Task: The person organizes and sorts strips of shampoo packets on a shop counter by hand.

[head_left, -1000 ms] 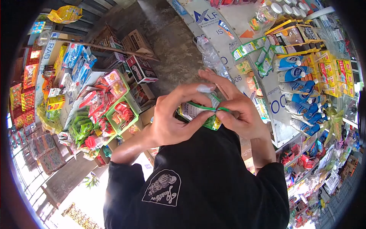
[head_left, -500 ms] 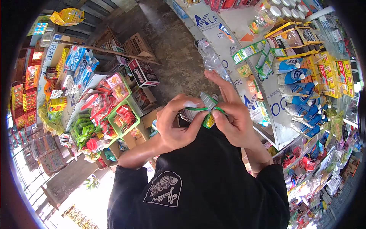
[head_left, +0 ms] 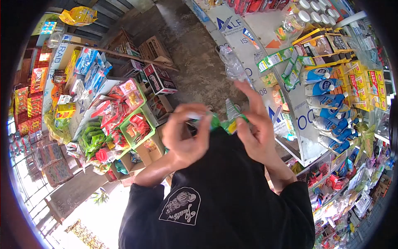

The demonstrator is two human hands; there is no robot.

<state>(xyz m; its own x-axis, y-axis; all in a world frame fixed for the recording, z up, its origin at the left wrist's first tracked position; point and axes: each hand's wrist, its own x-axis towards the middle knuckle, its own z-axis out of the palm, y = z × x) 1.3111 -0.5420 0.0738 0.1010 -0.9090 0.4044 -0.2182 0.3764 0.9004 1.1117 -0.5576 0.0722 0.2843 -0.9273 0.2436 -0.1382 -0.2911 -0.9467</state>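
Between my hands, in front of the black shirt, is a green sachet strip with a silvery, ridged end pointing up and a bit of yellow low down. My right hand pinches it between thumb and a bent finger, another finger stretched upward. My left hand is curled and smeared by motion, its fingertips at the green left end of the strip. Something white shows at its index finger, too blurred to name. Similar green sachet strips lie on the counter to the right.
The counter on the right carries blue-and-white pouches, yellow packets and white-lidded jars. A clear plastic bottle lies at its edge. To the left are a green basket of red packets and cardboard boxes.
My left hand has moved left, away from my right hand, and the green sachet strip looks drawn out between them. My right hand stays nearly in place. The view has shifted slightly.
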